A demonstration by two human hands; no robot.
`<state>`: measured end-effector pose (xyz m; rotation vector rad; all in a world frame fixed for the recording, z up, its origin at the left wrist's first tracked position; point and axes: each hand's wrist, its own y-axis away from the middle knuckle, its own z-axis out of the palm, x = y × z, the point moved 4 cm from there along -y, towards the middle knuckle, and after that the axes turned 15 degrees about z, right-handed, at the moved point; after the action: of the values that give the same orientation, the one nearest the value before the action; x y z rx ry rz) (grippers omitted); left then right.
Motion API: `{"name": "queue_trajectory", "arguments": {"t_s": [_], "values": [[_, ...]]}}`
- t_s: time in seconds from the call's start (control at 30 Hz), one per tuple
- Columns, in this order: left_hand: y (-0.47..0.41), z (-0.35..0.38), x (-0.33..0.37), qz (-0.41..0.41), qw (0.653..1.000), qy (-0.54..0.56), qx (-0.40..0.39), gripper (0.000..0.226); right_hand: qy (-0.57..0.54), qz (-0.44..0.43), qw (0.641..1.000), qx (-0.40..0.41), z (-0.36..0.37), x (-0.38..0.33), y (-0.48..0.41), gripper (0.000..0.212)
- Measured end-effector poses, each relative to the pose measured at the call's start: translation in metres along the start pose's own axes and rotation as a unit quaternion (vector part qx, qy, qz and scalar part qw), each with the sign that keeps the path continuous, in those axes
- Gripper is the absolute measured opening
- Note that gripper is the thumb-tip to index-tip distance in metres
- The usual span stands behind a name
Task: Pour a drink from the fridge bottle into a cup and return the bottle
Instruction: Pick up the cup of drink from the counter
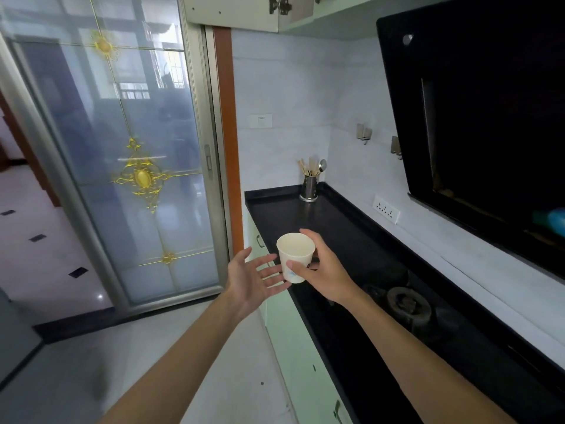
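No text can be read; the cup's (295, 257) blue mark is blurred.

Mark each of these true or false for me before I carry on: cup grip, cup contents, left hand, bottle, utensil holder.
1. The right hand holds the paper cup. True.
2. The cup is full of a dark drink. False: its inside looks pale and empty.
3. The left hand is open, palm up, beside the cup. True; its fingertips reach near the cup's base, and I cannot tell whether they touch.
4. A bottle stands on the black counter. False: no bottle is in view.
5. The metal utensil holder stands at the far end of the counter. True.
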<state>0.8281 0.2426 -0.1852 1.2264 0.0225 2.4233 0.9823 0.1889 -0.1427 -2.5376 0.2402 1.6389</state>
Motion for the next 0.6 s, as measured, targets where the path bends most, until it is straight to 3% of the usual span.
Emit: {"name": "queue_trajectory", "arguments": {"t_s": [0.6], "values": [[-0.105,-0.035,0.030,-0.004,1.000,-0.006,0.021,0.060,0.009,-0.001,1.000,-0.028,0.034,0.006,-0.113,0.070]]}}
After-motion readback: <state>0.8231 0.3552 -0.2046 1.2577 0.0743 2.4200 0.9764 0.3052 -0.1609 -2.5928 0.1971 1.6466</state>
